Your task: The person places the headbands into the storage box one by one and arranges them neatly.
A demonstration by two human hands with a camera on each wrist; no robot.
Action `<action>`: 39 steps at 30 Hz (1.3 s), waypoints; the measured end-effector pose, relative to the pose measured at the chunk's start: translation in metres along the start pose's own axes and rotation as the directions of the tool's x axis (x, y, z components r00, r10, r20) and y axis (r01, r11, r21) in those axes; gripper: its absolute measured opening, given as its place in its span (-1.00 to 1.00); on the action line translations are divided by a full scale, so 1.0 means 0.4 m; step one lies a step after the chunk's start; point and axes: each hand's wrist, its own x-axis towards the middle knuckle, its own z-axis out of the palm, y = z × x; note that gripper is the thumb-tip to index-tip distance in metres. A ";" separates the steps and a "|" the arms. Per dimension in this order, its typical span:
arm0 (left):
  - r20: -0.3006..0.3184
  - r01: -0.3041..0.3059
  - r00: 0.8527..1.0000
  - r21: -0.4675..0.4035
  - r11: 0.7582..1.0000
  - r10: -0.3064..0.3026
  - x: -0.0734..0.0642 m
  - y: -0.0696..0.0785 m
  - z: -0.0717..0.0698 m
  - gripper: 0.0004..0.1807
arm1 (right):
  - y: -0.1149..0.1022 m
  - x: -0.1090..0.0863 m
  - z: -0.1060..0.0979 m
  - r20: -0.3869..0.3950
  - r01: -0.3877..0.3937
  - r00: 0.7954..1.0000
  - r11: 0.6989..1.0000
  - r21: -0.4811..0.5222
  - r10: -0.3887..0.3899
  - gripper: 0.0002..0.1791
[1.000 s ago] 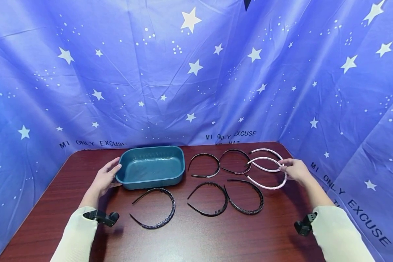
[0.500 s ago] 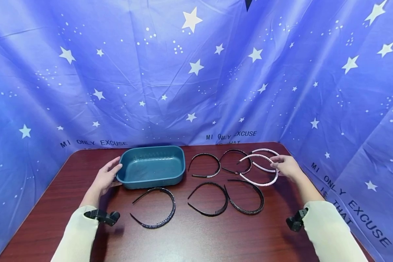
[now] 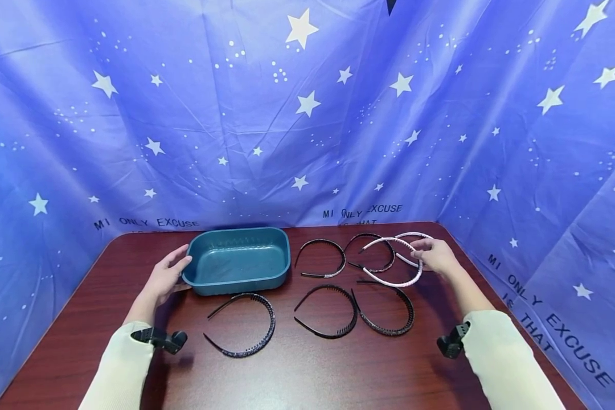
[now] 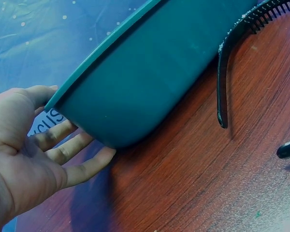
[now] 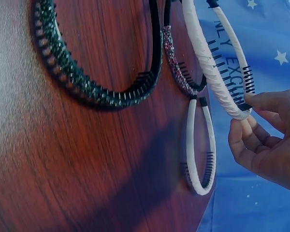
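Note:
In the head view my right hand (image 3: 435,256) pinches a pale pink headband (image 3: 414,281) by its curved top, its open ends toward the left. The right wrist view shows this headband (image 5: 211,72) raised off the table, thumb and fingertips on it. Behind it a second pale headband (image 5: 190,145) lies on the table, partly covered in the head view. My left hand (image 3: 166,276) holds the left end of a teal plastic basin (image 3: 246,285). In the left wrist view one digit reaches over the rim while the other fingers (image 4: 89,168) lie against the outer wall.
Several dark toothed headbands lie on the red-brown table (image 3: 307,376): one blue-black (image 3: 273,327) before the basin, others (image 3: 342,259) (image 3: 355,310) (image 3: 410,313) farther right. A patterned one (image 3: 392,256) sits partly behind the raised headband. A blue star curtain (image 3: 266,114) encloses the back and sides.
My right hand has moved left with the pale pink headband, from above the second pale one toward the dark headbands. The left hand and basin have stayed in place.

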 end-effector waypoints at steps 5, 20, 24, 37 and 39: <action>-0.001 -0.006 1.000 0.006 1.000 0.006 -0.001 0.006 0.004 -0.30 | -0.010 0.006 0.011 -0.004 0.007 1.000 1.000 -0.004 -0.007 -0.57; -0.003 0.008 1.000 0.017 1.000 -0.008 0.006 -0.002 0.002 -0.33 | -0.054 0.017 0.044 0.045 -0.002 0.999 0.995 0.105 -0.003 -0.57; -0.008 0.008 1.000 0.007 1.000 -0.008 0.007 -0.004 0.001 -0.31 | -0.062 0.017 0.050 0.045 -0.012 0.999 0.994 0.106 0.007 -0.55; -0.015 0.004 1.000 0.013 1.000 -0.004 -0.003 0.002 0.004 -0.30 | -0.106 0.017 0.080 -0.002 -0.018 1.000 0.994 0.106 0.019 -0.57; -0.014 0.008 1.000 0.008 1.000 -0.008 -0.004 0.003 0.005 -0.31 | -0.110 0.020 0.083 -0.008 -0.012 1.000 0.995 0.101 0.013 -0.57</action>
